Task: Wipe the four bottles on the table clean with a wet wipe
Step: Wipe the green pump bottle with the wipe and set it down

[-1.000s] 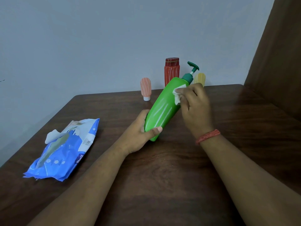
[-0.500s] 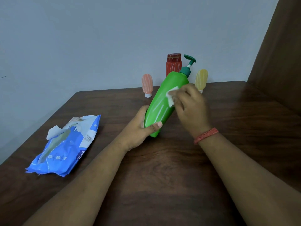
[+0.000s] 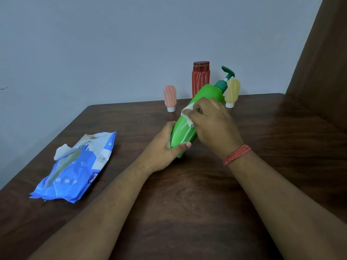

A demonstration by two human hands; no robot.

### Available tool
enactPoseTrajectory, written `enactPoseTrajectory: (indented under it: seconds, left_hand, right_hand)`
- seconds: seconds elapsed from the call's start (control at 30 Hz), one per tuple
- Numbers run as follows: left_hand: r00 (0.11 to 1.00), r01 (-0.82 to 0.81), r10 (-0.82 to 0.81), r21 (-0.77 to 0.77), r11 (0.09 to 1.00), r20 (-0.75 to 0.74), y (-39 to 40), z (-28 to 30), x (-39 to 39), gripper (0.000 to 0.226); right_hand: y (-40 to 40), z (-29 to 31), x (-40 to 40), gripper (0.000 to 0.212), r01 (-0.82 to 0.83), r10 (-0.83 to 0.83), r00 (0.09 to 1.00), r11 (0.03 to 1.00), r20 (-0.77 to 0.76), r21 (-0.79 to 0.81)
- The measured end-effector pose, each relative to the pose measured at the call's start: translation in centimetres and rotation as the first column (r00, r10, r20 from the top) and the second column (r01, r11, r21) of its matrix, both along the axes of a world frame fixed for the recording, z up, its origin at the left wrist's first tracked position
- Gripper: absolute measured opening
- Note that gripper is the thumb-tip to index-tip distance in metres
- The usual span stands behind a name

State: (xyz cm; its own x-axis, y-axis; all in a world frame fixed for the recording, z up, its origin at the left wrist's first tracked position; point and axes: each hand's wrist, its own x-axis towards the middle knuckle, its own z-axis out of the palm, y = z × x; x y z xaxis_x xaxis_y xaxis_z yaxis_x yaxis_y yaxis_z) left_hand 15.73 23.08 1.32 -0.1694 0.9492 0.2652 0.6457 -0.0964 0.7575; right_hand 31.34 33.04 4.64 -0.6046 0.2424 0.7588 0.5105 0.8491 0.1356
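A green pump bottle [image 3: 185, 128] leans tilted over the dark wooden table [image 3: 206, 184], its dark green pump pointing up and away. My left hand [image 3: 161, 149] grips its lower end. My right hand [image 3: 212, 121] holds a crumpled white wet wipe [image 3: 187, 113] pressed against the middle of the bottle's side. At the table's far edge stand a tall red bottle [image 3: 201, 77], a small pink tube [image 3: 170, 98] on its white cap, and a small yellow tube [image 3: 232, 92], partly behind the green bottle.
A blue pack of wet wipes [image 3: 75, 167] lies at the left of the table, flap open with a wipe sticking out. A grey wall runs behind the table and a brown panel [image 3: 319, 62] stands at the right.
My right hand has slid the wipe down the green bottle from near the pump neck to the middle. The bottle stands a little more upright; my left hand keeps its grip.
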Motion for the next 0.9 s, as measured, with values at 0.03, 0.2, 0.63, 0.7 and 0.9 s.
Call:
enactPoseTrajectory:
  seconds: [0.03,0.2,0.63,0.7,0.9]
  left_hand:
    - [1.0,-0.002,0.002,-0.001,1.0,-0.01,0.0,0.0,0.1,0.054]
    - [0.999,-0.017,0.018,0.013,1.0,-0.051,0.1,0.1,0.3,0.052]
    - [0.999,-0.022,0.023,0.048,0.999,-0.023,0.1,-0.1,0.1,0.05]
    - [0.999,-0.028,0.03,0.04,0.999,-0.043,0.1,-0.1,0.2,0.053]
    - [0.999,-0.039,0.04,0.065,0.997,-0.026,0.2,-0.3,0.1,0.048]
  right_hand:
    - [0.3,0.2,0.1,0.036,0.025,-0.025,1.0,1.0,-0.012,-0.012]
    - [0.2,0.5,0.0,0.041,0.094,-0.103,0.992,0.988,-0.075,-0.12]
    - [-0.1,-0.1,-0.4,0.035,-0.057,0.051,0.994,0.997,-0.095,-0.054]
    - [0.6,0.1,0.1,0.034,0.002,-0.026,0.977,0.994,-0.212,-0.113]
    - [-0.7,-0.3,-0.3,0.038,-0.127,0.127,0.992,0.99,-0.006,-0.069]
